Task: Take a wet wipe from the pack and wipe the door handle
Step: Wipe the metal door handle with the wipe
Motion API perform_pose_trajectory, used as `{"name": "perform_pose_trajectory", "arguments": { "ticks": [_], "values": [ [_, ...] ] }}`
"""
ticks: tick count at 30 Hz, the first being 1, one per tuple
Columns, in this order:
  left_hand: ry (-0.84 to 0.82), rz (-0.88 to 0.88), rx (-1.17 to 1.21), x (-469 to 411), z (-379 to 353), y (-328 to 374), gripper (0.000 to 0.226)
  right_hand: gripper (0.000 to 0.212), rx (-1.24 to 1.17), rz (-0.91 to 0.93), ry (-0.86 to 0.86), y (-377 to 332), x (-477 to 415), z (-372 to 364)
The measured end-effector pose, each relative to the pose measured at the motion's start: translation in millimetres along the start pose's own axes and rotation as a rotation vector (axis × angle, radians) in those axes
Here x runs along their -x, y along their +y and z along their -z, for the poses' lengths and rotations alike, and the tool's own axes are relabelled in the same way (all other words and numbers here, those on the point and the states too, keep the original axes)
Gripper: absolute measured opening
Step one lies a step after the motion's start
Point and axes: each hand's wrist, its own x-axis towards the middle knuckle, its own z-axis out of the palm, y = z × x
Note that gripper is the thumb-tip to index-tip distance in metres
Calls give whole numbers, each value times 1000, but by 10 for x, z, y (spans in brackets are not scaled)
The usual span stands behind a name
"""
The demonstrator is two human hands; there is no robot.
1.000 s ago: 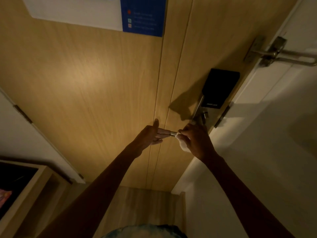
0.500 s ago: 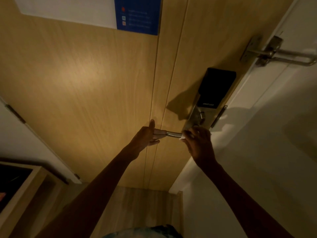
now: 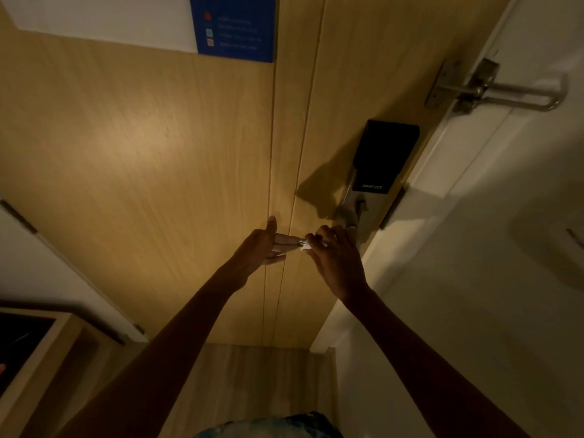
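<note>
A silver lever door handle [image 3: 301,242] sticks out leftward from the lock plate on the wooden door [image 3: 158,159]. Only a short piece of it shows between my hands. My left hand [image 3: 264,248] holds the free end of the handle with its fingertips, thumb raised. My right hand [image 3: 335,260] is wrapped around the handle with a white wet wipe [image 3: 306,247] pressed against it; only a small edge of the wipe shows. The wipe pack is not in view.
A black smart lock panel [image 3: 384,154] sits above the handle. A metal swing latch [image 3: 493,90] is at the upper right on the white door frame [image 3: 442,172]. A blue and white notice [image 3: 234,26] hangs high on the door. A wooden cabinet [image 3: 34,358] stands lower left.
My right hand slid with the wipe from near the lock plate back leftward along the handle toward my left hand, covering most of the lever again.
</note>
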Motion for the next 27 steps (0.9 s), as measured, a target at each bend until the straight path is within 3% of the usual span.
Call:
{"name": "perform_pose_trajectory", "arguments": {
  "ticks": [4, 10, 27],
  "values": [
    [-15, -6, 1, 44, 22, 21, 67, 23, 35, 16, -29, 243, 89, 63],
    [15, -20, 2, 39, -8, 63, 71, 22, -10, 22, -51, -67, -71, -16],
    [10, -111, -64, 35, -16, 151, 73, 22, 15, -20, -34, 42, 1, 19]
  ]
}}
